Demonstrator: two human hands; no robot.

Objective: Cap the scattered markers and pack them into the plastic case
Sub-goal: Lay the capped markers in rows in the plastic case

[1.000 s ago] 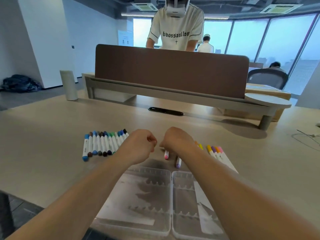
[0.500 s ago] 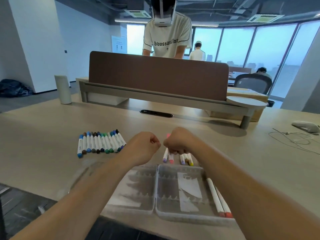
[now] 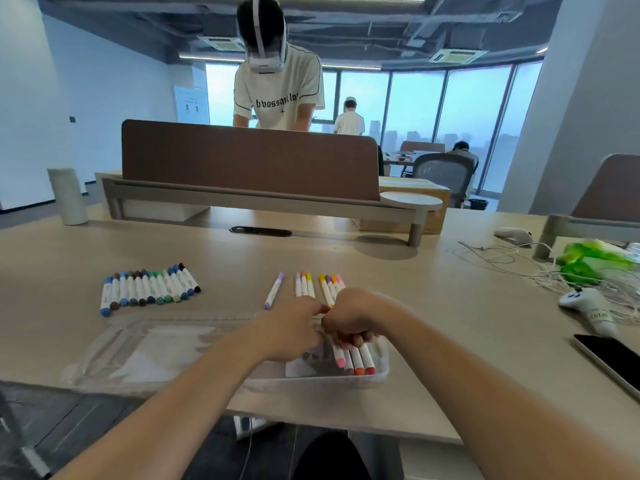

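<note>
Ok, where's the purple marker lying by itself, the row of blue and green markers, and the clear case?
purple marker (image 3: 274, 292): head view, middle of its white barrel.
row of blue and green markers (image 3: 149, 289): head view, a barrel mid-row.
clear case (image 3: 145, 355): head view, bare floor of left half.

About twelve markers (image 3: 149, 289) in a left row; one lone marker (image 3: 274, 290), a cluster of three (image 3: 304, 285) and a cluster of four (image 3: 330, 287) beside it; four packed markers (image 3: 356, 362) in the one plastic case (image 3: 138, 355).

The case (image 3: 138, 355) is clear, faintly glossy plastic, the table (image 3: 450, 323) a matt pale wood-look top, the markers (image 3: 149, 289) smooth white plastic.
</note>
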